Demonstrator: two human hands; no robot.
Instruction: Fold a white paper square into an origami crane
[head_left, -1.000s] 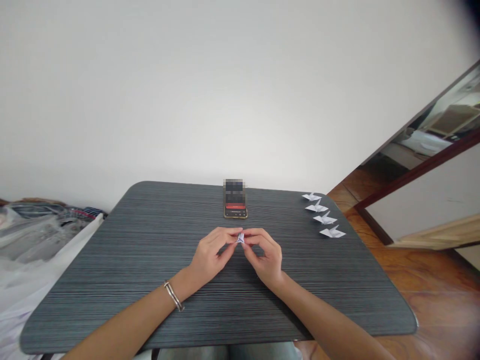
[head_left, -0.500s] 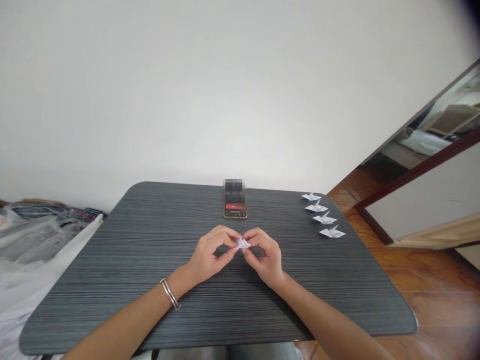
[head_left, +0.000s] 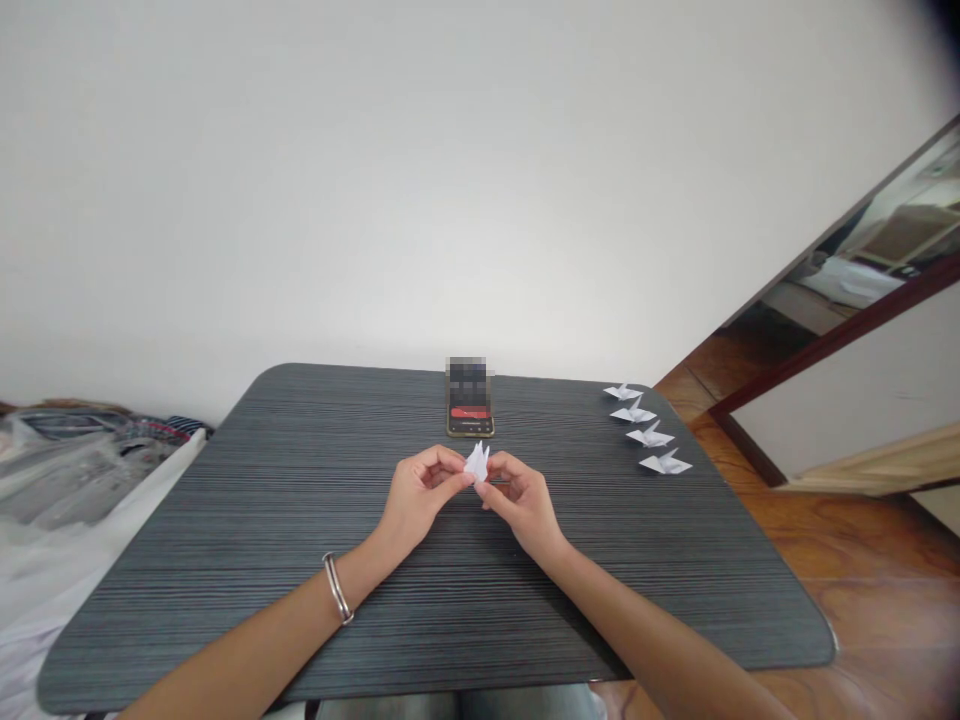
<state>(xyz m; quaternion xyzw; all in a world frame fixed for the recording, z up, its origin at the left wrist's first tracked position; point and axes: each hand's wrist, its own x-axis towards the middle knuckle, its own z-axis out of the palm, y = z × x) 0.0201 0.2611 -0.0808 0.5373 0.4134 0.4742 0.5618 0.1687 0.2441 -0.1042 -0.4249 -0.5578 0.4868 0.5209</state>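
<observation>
Between my two hands is a small folded white paper (head_left: 478,462), its narrow points standing upward. My left hand (head_left: 421,492) pinches its left lower edge between thumb and fingers. From the other side, my right hand (head_left: 521,500) grips the lower right edge, thumb toward me. The paper is held above the dark table, just in front of a phone. On the table's far right, several white paper cranes (head_left: 650,436) stand in a row with wings spread.
A phone (head_left: 470,424) with a partly blurred screen leans near the back edge of the dark wood-grain table (head_left: 300,440). Behind it rises a white wall (head_left: 450,180). Plastic-wrapped clothing (head_left: 82,480) lies left of the table. Wooden floor (head_left: 885,600) shows at right.
The folded paper has been turned from lying flat to points up, and raised slightly. Both hands have shifted their pinch on it. The cranes and phone stay put.
</observation>
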